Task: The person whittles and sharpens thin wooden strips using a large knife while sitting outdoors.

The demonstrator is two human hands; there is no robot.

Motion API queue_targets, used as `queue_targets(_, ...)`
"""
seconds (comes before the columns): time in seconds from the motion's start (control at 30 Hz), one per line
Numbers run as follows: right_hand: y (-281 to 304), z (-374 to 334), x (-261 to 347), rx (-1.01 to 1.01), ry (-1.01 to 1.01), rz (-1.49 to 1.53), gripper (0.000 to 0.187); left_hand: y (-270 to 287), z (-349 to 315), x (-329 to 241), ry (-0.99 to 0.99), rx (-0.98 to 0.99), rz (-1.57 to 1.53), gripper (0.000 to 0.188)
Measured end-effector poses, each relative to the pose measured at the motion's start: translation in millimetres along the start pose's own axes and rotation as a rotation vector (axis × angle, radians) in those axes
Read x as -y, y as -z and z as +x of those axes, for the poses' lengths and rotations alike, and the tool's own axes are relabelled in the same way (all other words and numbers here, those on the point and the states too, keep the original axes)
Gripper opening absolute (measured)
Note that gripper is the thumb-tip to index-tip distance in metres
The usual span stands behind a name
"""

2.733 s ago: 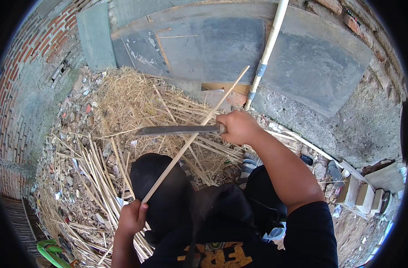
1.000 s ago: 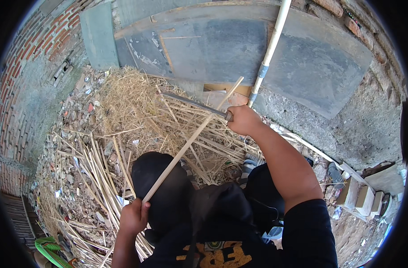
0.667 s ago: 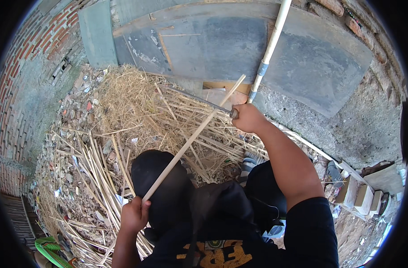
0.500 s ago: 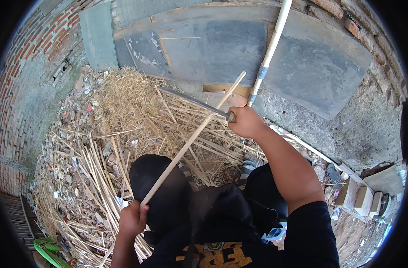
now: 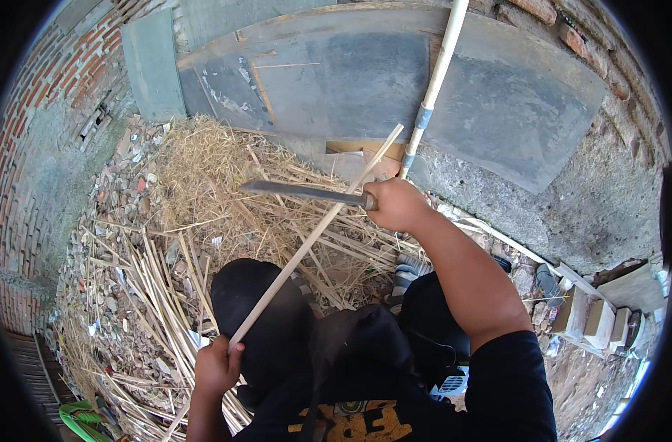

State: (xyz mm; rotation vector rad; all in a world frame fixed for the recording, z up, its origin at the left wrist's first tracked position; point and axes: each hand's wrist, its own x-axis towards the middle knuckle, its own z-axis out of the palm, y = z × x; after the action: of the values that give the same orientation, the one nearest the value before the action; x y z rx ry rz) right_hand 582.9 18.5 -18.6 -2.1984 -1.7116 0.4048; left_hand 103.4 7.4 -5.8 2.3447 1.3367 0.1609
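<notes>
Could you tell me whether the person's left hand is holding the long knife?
No, the left hand grips the lower end of the bamboo stick, while the right hand holds the long knife.

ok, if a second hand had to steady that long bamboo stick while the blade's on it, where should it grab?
Probably the bare stretch of the bamboo stick just above the left hand, coming from the person's left. It slants up to the right, and the blade in the right hand crosses its upper part, so a low grip stays away from the edge.

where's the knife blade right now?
Head view, upper middle: the knife blade sticks out leftward from the right hand, lying across the upper part of the bamboo stick above the straw pile.
</notes>
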Motion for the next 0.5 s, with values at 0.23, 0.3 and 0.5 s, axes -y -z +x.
queue_targets(0.23,-9.1,16.1,-61.7,-0.126,-0.386,0.415,0.035,-1.2,3.6,1.3,-0.018,-0.018,0.016,0.039)
queue_targets(0.3,-0.4,7.5,-58.6,-0.094,-0.309,0.299,0.035,-0.2,4.5,0.2,-0.034,-0.001,0.019,0.039)
queue_targets(0.5,8.4,3.6,-24.3,-0.034,0.065,0.009,0.027,1.2,2.9,7.9,-0.032,0.036,-0.136,0.042)
